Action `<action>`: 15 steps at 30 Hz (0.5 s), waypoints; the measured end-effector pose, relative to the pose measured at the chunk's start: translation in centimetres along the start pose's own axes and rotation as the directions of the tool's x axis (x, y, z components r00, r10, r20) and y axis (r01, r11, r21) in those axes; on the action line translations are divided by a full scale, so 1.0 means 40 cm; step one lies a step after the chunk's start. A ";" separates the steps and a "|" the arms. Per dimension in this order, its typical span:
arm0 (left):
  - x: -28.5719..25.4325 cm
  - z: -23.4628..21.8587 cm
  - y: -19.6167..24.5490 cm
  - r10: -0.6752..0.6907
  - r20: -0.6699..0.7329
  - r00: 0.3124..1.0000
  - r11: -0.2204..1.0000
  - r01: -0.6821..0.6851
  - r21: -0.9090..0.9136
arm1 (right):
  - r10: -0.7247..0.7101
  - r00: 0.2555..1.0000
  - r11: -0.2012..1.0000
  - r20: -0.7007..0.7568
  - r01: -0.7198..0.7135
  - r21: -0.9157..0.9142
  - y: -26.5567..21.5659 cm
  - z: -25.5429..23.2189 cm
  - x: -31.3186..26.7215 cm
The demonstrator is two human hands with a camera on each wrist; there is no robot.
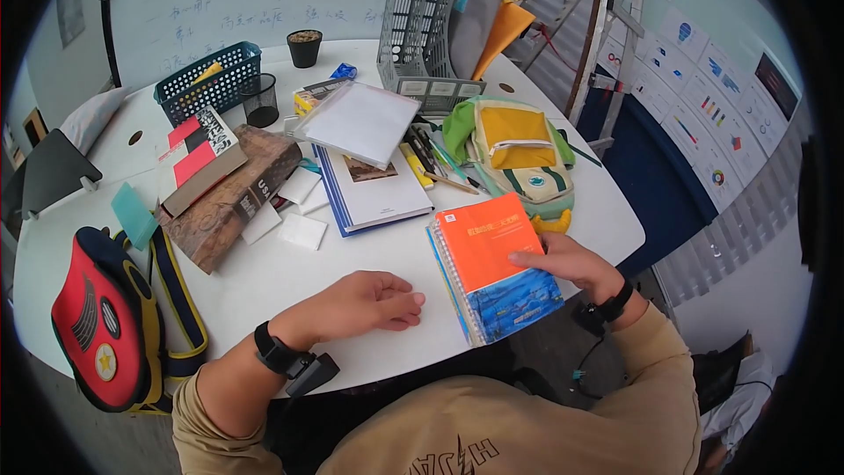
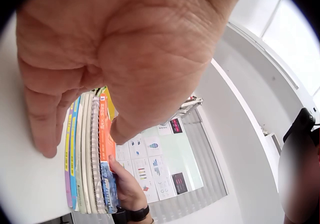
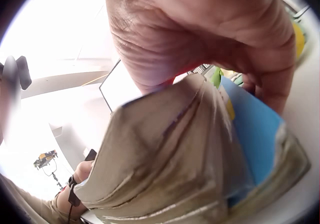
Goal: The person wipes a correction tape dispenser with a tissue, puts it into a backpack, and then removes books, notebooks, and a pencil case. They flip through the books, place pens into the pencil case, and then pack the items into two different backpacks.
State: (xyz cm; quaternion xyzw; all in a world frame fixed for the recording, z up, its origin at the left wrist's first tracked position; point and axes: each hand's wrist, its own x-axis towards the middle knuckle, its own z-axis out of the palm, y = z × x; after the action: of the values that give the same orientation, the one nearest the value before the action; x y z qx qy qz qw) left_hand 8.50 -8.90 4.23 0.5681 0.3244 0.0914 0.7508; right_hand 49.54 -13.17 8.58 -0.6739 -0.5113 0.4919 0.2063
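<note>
Our right hand (image 1: 567, 266) gripped the right edge of the orange spiral notebook (image 1: 492, 264), fingers laid over its cover and thumb tucked under. The notebook sat on top of a small stack of books at the near edge of the white table (image 1: 369, 273). Our left hand (image 1: 369, 301) rested loosely curled on the table just left of the stack, holding nothing. Beyond lay a green and yellow backpack (image 1: 514, 154), an open white book (image 1: 374, 189) and a grey file rack (image 1: 422, 40).
</note>
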 end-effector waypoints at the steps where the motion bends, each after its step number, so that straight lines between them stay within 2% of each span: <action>1: 0.003 0.000 -0.021 0.056 0.006 0.998 0.997 -0.056 0.061 | -0.021 1.000 0.995 0.016 0.019 0.101 -0.010 0.020 -0.004; 2: 0.005 0.003 -0.029 0.110 0.015 0.994 0.986 -0.111 0.120 | -0.043 0.999 0.979 0.031 0.036 0.201 -0.021 0.038 -0.012; 3: 0.002 0.005 -0.027 0.108 0.026 0.994 0.985 -0.111 0.132 | -0.067 0.997 0.953 0.043 0.051 0.300 -0.026 0.054 -0.015; 6: -0.003 0.019 -0.013 0.114 0.051 0.992 0.981 -0.120 0.151 | -0.080 0.993 0.981 -0.091 0.094 0.167 0.002 0.088 0.010; 8: -0.004 0.020 -0.011 0.137 0.059 0.989 0.979 -0.144 0.142 | -0.162 0.981 0.970 -0.109 0.179 0.167 -0.018 0.118 0.005; 11: -0.030 0.047 0.033 0.104 -0.086 0.991 0.982 -0.089 0.166 | -0.288 0.948 0.931 -0.135 0.310 0.192 -0.083 0.150 -0.021; 13: -0.015 0.066 0.016 0.279 -0.174 0.944 0.959 -0.266 0.094 | -0.406 0.898 0.880 -0.168 0.434 0.194 -0.102 0.173 -0.012; 15: 0.002 0.061 0.004 0.445 -0.294 0.846 0.895 -0.435 0.102 | -0.545 0.813 0.799 -0.206 0.578 0.167 -0.106 0.197 0.011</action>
State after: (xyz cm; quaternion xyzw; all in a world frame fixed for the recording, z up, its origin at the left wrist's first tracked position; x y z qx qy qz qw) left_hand 10.03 -10.75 4.69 0.6175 0.3006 0.3436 0.6406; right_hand 40.58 -12.89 8.30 -0.4984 -0.6136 0.4111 0.4540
